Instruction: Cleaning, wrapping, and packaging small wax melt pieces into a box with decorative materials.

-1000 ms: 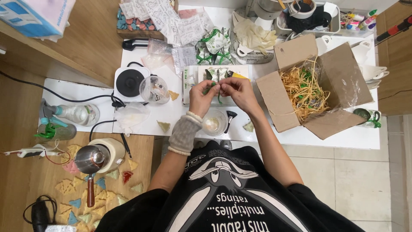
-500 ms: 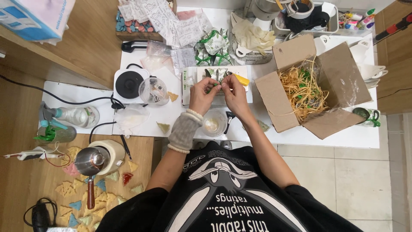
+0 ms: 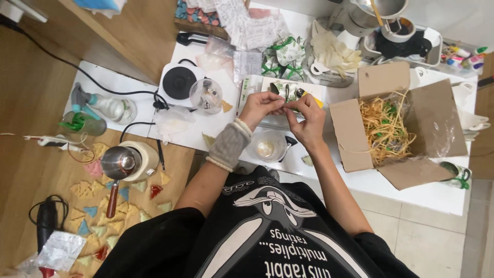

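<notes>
My left hand, with a grey knitted cuff on the wrist, and my right hand meet over the white table. Both pinch a small thin green-and-white piece between their fingertips. They hover above a flat white tray that carries small dark and green bits. A clear round cup stands just below my hands.
An open cardboard box of yellow shredded filling sits to the right. A black hot plate and a clear glass jar stand to the left. A metal pot and coloured triangular pieces lie on the wooden surface.
My hands stay together at the same spot over the tray; the fingers have shifted slightly on the small piece.
</notes>
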